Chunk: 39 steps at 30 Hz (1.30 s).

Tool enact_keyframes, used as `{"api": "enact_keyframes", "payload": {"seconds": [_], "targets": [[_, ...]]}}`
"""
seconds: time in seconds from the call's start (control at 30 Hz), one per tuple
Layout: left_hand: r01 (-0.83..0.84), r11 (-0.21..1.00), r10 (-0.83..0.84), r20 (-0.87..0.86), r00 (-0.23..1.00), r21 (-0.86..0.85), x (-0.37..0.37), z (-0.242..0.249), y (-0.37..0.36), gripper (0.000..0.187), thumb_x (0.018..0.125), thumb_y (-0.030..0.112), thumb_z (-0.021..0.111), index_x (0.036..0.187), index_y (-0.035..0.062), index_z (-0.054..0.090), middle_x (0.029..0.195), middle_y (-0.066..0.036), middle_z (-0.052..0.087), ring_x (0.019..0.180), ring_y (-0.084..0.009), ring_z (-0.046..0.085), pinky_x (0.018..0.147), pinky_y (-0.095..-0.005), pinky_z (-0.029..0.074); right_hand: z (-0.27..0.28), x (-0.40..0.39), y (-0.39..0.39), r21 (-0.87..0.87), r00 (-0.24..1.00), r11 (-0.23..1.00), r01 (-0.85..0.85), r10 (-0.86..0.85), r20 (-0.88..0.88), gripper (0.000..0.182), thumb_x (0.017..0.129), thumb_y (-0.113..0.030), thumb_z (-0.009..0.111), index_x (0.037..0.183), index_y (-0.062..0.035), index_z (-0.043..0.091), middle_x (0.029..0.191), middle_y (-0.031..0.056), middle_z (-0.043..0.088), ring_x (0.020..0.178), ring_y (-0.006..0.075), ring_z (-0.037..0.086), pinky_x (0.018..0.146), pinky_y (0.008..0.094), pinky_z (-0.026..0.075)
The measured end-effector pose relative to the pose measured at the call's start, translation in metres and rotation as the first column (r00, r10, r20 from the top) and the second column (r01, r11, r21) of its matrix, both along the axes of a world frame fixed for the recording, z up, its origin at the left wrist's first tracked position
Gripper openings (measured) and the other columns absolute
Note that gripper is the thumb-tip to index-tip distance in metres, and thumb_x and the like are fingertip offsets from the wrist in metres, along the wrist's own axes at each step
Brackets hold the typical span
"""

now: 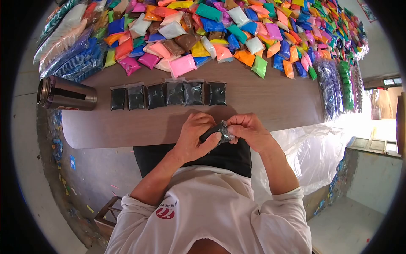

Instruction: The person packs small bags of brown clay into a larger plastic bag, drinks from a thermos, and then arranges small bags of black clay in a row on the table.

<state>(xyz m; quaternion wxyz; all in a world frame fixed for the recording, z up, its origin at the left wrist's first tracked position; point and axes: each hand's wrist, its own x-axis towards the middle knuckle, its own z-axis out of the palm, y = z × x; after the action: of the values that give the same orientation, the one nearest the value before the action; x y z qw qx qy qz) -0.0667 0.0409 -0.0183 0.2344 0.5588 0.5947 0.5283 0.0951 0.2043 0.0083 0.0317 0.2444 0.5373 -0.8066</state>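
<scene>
A small clear packet with black filling is held between my two hands, just off the table's near edge. My left hand wraps round its body, thumb lying across the front. The fingers of my right hand pinch the packet's clear end. Beyond my hands, several similar black packets lie in a row on the brown table, their clear ends pointing away from me. One black packet at the right of the row sits a little apart.
Colourful filled packets are heaped along the far side. Bundles of packets in clear bags stand at the left and right ends. A metal flask lies at left. Clear plastic sheeting hangs at the right, below the table edge.
</scene>
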Motion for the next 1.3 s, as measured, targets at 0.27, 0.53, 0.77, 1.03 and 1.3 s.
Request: {"api": "enact_keyframes", "payload": {"seconds": [0.27,0.53,0.77,1.03,1.3], "targets": [[-0.013,0.999,0.011,-0.051,0.999,-0.036,0.001,0.002,-0.001,0.026,0.086,0.024,0.065,0.084,-0.0022,0.066,0.086,-0.015,0.064,0.096,-0.0310,0.059,0.086,-0.0416,0.039,0.010,-0.006,-0.003,0.174,0.998,0.985,0.022,-0.032,0.052,0.018,0.093,-0.008,0.069,0.107,0.0029,0.069,0.085,0.0023,0.068,0.073,0.0068,0.060,0.065,0.0223,0.050],[0.010,0.999,-0.009,0.022,1.000,-0.034,-0.001,0.000,-0.002,0.029,0.089,0.025,0.064,0.086,-0.0035,0.065,0.087,-0.015,0.064,0.097,-0.0331,0.059,0.088,-0.0427,0.039,0.001,-0.009,-0.006,0.009,0.989,0.994,0.110,-0.108,-0.101,0.012,0.090,0.001,0.070,0.101,-0.0001,0.066,0.085,0.0012,0.065,0.074,0.0059,0.059,0.066,0.0211,0.049],[0.018,0.999,-0.019,-0.029,0.999,-0.035,-0.001,0.001,-0.001,0.028,0.089,0.024,0.064,0.086,-0.0035,0.065,0.087,-0.015,0.064,0.097,-0.0325,0.059,0.087,-0.0431,0.039,-0.003,-0.003,-0.008,0.108,0.988,0.984,0.140,-0.131,-0.083,0.017,0.089,0.000,0.074,0.104,0.0012,0.067,0.092,0.0027,0.068,0.081,0.0072,0.063,0.072,0.0225,0.053],[0.011,1.000,-0.012,-0.032,0.999,-0.024,0.000,0.001,-0.002,0.026,0.088,0.022,0.065,0.088,-0.0042,0.065,0.090,-0.016,0.064,0.097,-0.0331,0.058,0.086,-0.0434,0.039,0.008,-0.006,-0.011,0.239,0.993,0.964,0.119,-0.120,-0.013,0.017,0.090,-0.004,0.074,0.105,0.0051,0.072,0.086,0.0024,0.071,0.078,0.0054,0.063,0.068,0.0209,0.053],[-0.002,1.000,0.000,-0.088,0.996,-0.026,0.001,0.002,-0.001,0.027,0.087,0.022,0.066,0.088,-0.0048,0.066,0.089,-0.017,0.065,0.098,-0.0330,0.059,0.086,-0.0436,0.040,0.004,-0.010,-0.019,0.425,0.992,0.897,0.121,-0.124,-0.022,0.009,0.093,-0.005,0.071,0.096,0.0030,0.070,0.078,-0.0032,0.064,0.071,0.0018,0.055,0.061,0.0192,0.046]]}}
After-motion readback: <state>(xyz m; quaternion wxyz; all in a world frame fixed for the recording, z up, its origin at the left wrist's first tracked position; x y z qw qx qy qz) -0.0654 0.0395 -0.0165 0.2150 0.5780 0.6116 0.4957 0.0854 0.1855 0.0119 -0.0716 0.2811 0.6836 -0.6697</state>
